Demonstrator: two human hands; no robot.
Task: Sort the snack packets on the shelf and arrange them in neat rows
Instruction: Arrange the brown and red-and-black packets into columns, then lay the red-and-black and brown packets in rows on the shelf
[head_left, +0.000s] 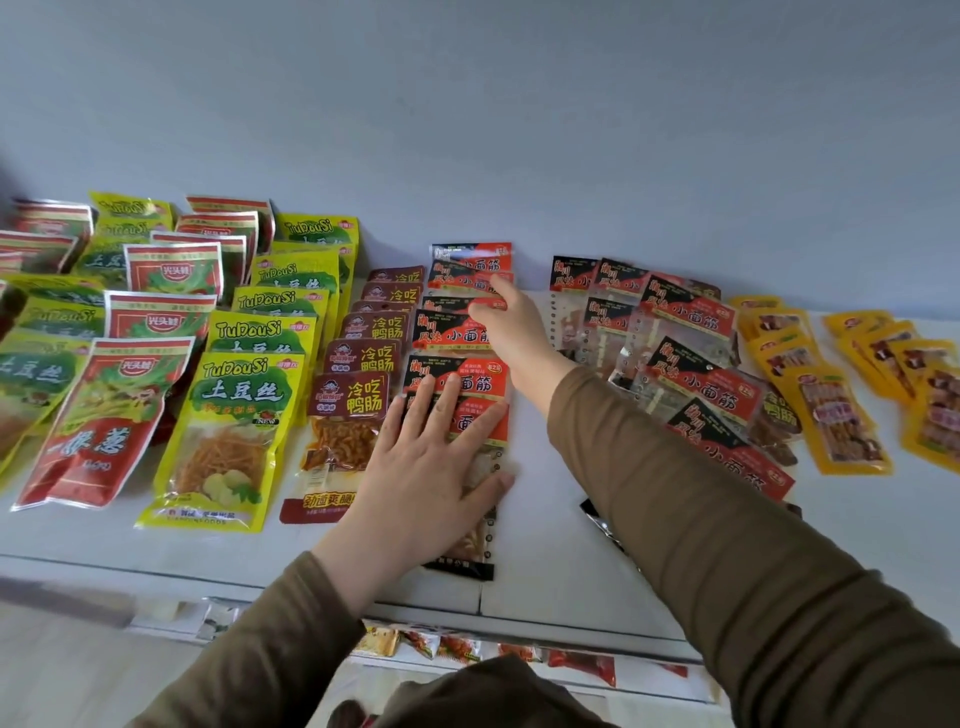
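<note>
Snack packets covered the white shelf (545, 582) in overlapping rows running from its front edge to the back wall. Near the middle we had a row of red-and-black packets (467, 384). Our left hand (431, 467) lay flat and open on the front packet of that row, fingers spread, gripping nothing. Our right hand (506, 322) reached toward the back edge, fingertips pinching the corner of a packet far along the same row. Maroon packets (358, 400) lay just left of it, then yellow-green packets (234, 415) and red packets (104, 415) toward the left end. A looser heap of red-and-black packets (696, 374) lay right of our arm, with orange-yellow packets (841, 421) near the right end.
</note>
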